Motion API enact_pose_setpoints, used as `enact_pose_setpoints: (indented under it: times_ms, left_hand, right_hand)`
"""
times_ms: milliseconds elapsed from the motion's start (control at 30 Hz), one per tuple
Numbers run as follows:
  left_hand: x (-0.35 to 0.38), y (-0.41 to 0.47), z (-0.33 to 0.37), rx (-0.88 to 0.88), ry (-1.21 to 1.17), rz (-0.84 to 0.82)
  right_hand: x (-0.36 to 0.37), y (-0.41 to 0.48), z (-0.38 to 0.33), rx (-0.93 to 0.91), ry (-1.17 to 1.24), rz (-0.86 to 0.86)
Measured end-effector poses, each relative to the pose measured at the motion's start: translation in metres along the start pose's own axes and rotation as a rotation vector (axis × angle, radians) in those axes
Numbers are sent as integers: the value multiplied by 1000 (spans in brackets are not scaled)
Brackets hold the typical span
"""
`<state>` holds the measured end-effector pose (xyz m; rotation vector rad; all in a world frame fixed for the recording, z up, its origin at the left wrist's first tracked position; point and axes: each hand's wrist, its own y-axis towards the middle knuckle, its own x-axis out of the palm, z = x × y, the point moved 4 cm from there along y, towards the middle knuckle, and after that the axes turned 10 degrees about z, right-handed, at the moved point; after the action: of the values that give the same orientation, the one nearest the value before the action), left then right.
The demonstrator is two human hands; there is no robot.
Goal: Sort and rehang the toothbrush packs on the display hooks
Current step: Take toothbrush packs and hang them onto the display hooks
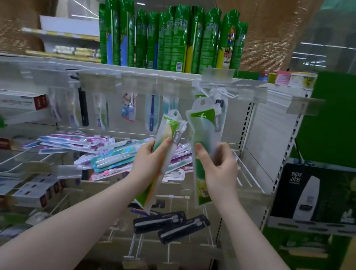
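Atop white shelf [136, 68]: green cans [177, 40]; netting behind.

Both forearms are bare, coming up from the bottom corners and converging mid-frame, with the hands near each other but apart. Left hand [151, 162]: thumb on the front of an orange-green pack [169, 131], fingers wrapped behind, gripping it about mid-length and holding it roughly upright. Right hand [219, 167]: about level with the left, thumb pressed on the front of a green pack [206, 127], fingers curled behind it.
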<state>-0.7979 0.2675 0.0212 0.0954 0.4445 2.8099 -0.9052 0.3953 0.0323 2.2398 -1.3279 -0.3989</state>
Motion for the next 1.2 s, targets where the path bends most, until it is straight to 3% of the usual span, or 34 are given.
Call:
enact_pose_setpoints:
  times_ms: [300,700,933,1200]
  left_hand:
    - [-15,31,-7,-124,59,-130]
    - [14,70,-19,-317,127,-125]
    - [52,102,-29,-572,18,-21]
    - [71,124,-41,-493,77,65]
  right_hand:
    - [39,4,9,79,18,77]
    - [39,46,25,137,-13,129]
    - [31,85,46,173,-26,120]
    - [30,110,51,160,-24,57]
